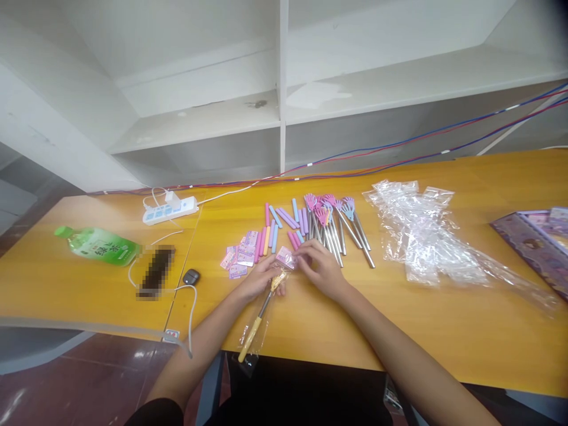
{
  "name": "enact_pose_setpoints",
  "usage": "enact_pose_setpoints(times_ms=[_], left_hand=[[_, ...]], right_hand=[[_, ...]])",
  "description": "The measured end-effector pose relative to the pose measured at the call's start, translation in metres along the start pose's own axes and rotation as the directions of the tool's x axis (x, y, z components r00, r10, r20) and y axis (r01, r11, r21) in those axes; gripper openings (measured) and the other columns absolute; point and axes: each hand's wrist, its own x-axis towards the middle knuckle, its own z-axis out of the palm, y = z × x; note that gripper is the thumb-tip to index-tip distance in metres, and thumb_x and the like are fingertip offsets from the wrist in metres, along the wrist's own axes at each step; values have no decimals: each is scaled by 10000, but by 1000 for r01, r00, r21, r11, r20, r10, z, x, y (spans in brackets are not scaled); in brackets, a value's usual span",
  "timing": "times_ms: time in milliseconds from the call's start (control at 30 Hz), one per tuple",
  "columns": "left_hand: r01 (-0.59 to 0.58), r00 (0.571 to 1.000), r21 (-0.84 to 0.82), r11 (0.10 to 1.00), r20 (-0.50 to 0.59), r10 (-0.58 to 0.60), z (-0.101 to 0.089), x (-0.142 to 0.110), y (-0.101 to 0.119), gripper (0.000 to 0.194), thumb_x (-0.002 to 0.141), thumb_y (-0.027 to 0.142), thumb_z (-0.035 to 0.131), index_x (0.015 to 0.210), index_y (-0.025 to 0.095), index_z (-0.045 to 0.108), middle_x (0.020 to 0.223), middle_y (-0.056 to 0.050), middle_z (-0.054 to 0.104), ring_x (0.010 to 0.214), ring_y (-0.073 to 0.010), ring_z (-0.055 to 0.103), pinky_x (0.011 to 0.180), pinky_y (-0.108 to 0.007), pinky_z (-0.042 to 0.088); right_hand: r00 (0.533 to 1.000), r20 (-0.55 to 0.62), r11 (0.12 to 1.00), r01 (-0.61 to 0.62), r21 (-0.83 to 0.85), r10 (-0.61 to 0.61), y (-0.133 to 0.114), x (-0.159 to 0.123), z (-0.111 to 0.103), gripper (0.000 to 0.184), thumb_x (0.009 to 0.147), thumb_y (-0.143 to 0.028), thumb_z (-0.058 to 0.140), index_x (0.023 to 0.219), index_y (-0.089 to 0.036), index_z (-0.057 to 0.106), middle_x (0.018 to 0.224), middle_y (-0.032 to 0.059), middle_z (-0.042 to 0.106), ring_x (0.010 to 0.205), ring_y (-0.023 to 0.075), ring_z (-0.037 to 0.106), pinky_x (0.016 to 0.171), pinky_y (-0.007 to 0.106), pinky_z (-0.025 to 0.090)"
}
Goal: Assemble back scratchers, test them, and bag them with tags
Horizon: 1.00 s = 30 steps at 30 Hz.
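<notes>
My left hand (261,278) is closed on a yellow back scratcher (251,339) inside a clear plastic bag, its hand-shaped head up by my fingers and its handle slanting down over the table edge. A small pink-purple card (284,257) sits at the bag's mouth. My right hand (320,267) pinches at the card's right side; the exact grip is partly hidden. Beyond my hands lie several metal-rod back scratchers (331,228) with pink, purple and blue heads. Coloured tube handles (274,238) lie left of them, beside a loose pile of printed cards (238,259).
Clear plastic bags (426,236) are heaped on the right, near a purple patterned box (523,236). To the left are a green tea bottle (100,245), a power strip (171,210), a black earbud case (191,276) and a white cable. White shelves rise behind the table.
</notes>
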Motion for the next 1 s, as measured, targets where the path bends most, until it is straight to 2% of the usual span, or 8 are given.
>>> enact_pose_setpoints(times_ms=[167,400,500,600,767,867,1000], left_hand=[[-8,1000,7,1000,2,8,0,-1,1,472,948,376,669,1363,176,563,700,-20,710,551,-188,690,553,-269,529],[5,1000,10,1000,-11,-5,0,0,0,447,956,353,630,1351,165,541,641,-15,705,528,-193,684,533,-262,525],[4,1000,-10,1000,-23,-4,-2,1,-3,456,936,356,653,1340,174,545,659,-13,709,524,-195,686,527,-266,527],[14,999,-30,999,-41,-15,-1,2,-4,475,927,422,684,1318,185,556,672,-13,717,515,-195,685,515,-267,524],[-8,981,-23,1000,-192,3,3,4,-2,520,928,675,614,1061,172,594,521,5,646,393,-170,608,396,-223,425],[-36,962,41,999,-268,46,2,6,-2,510,891,682,666,971,185,580,490,24,627,346,-150,568,346,-200,352],[-39,950,88,995,-305,64,0,7,-2,489,857,650,729,941,189,588,509,36,630,346,-148,574,333,-204,335]], right_hand=[[993,92,996,76,-55,-71,6,-4,9,169,1012,-176,564,1127,-252,661,1067,72,668,850,196,660,743,344,552],[980,171,992,112,-63,-100,5,-8,16,249,1028,-207,555,1258,-264,630,1041,57,701,700,154,633,650,293,528],[977,190,978,125,-165,-93,2,-9,15,357,1030,-185,523,1369,-261,606,1024,68,699,768,180,659,689,304,531],[974,192,945,170,-278,-119,3,-10,14,403,1026,-141,492,1393,-255,612,1002,67,712,807,190,673,724,311,524],[965,202,920,224,-321,-165,5,-11,13,327,1024,-138,500,1282,-230,679,925,50,714,778,172,654,732,295,494],[954,223,920,261,-294,-200,4,-10,12,324,1020,-141,500,1263,-235,691,873,40,693,735,165,628,707,287,473],[943,251,917,286,-278,-218,3,-10,11,329,1025,-150,475,1245,-250,698,879,42,700,746,168,634,717,291,477]])
